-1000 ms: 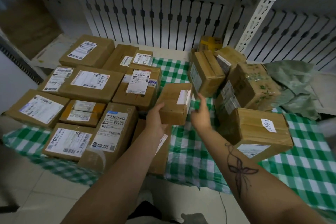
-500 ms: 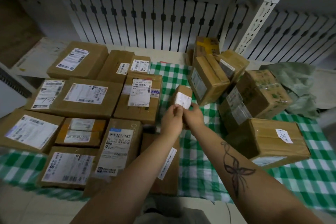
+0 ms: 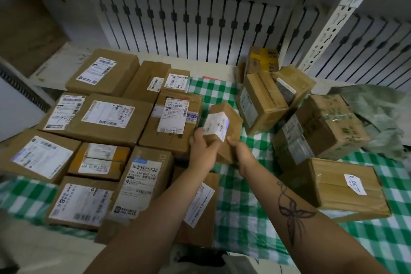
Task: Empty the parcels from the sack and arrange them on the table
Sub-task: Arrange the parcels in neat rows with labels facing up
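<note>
I hold a small brown cardboard parcel [image 3: 229,118] with a white label over the middle of the table [image 3: 244,207], which has a green checked cloth. My left hand [image 3: 201,144] grips its left lower edge and my right hand [image 3: 239,151] grips its underside on the right. The parcel is tilted, label facing me. Several labelled parcels [image 3: 106,115] lie flat in rows on the left half. A looser pile of parcels [image 3: 318,127] stands on the right. The crumpled green sack [image 3: 378,115] lies at the far right.
A white slotted panel [image 3: 189,26] runs behind the table, with a perforated metal shelf post [image 3: 338,15] at the right. A box marked K-957 [image 3: 349,187] sits at the front right. Bare checked cloth shows between the two groups of parcels.
The parcel has been turned so its white label faces me, and both hands moved closer together on it. It stays above the gap in the middle of the table.
</note>
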